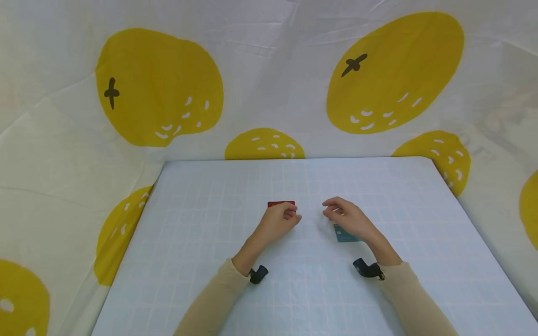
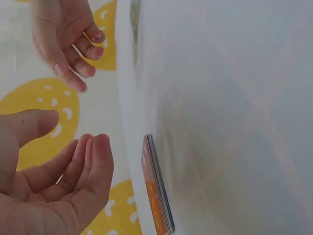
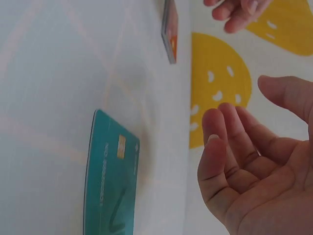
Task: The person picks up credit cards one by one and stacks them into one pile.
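A stack of several cards with a red-orange top [image 1: 280, 203] lies on the table, partly hidden behind my left hand [image 1: 277, 225] in the head view. From the left wrist, the layered edges of the card stack [image 2: 159, 188] show. That hand hovers over it, fingers loosely bent, holding nothing. To the right, a teal bank card [image 3: 111, 181] with a gold chip lies flat on the table, by itself. Above this card is my right hand [image 1: 349, 218], which covers part of it in the head view. Its fingers are relaxed and apart from the card, with nothing between them.
The table [image 1: 294, 289] has a pale checked cover. Behind and beside it hangs a white cloth [image 1: 273, 70] printed with yellow fruit. A black wrist camera [image 1: 258, 274] sits on the left wrist, another black camera [image 1: 366, 268] on the right.
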A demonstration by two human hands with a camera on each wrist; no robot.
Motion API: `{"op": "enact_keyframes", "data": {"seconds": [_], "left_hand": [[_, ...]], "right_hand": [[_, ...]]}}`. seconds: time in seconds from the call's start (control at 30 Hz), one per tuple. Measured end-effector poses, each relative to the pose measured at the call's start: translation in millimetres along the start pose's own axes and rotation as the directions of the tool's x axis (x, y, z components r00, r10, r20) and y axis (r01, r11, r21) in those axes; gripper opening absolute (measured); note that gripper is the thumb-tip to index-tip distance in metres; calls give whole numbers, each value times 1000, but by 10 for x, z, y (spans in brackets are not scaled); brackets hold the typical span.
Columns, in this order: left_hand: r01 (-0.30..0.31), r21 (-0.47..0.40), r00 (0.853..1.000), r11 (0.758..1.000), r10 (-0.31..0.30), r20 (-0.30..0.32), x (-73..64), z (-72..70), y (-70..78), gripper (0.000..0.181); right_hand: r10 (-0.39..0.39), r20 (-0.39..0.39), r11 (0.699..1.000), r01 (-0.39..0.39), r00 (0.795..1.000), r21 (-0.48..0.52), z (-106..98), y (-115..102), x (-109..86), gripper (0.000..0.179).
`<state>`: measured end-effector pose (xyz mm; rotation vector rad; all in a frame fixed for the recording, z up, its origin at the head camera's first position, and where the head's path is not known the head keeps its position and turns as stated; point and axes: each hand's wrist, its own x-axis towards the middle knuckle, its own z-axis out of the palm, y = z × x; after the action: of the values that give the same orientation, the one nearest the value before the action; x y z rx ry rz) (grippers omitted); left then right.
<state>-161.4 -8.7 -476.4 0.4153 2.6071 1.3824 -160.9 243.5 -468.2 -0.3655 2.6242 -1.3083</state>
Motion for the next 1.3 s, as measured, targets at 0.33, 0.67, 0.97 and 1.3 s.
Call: {"op": "enact_keyframes", "data": {"seconds": [0.33, 0.67, 0.97, 1.3], "left_hand": [[-16, 90, 991, 996, 3, 136, 149, 392, 277, 37], [-121, 369, 962, 921, 17, 273, 294, 825, 460, 43], [-146, 498, 949, 855, -22, 316, 346, 965, 502, 50], [-121, 534, 957, 837, -45, 286, 347, 1053, 482, 52]], "right_hand": [[-15, 1, 999, 15, 1000, -46, -211, 250, -167, 34], [48, 57, 995, -43, 997, -92, -452, 482, -297, 29], [139, 144, 966, -102, 980, -236, -581, 650, -389, 44], [155, 175, 958, -105, 972, -268, -588, 740, -411, 55]]}}
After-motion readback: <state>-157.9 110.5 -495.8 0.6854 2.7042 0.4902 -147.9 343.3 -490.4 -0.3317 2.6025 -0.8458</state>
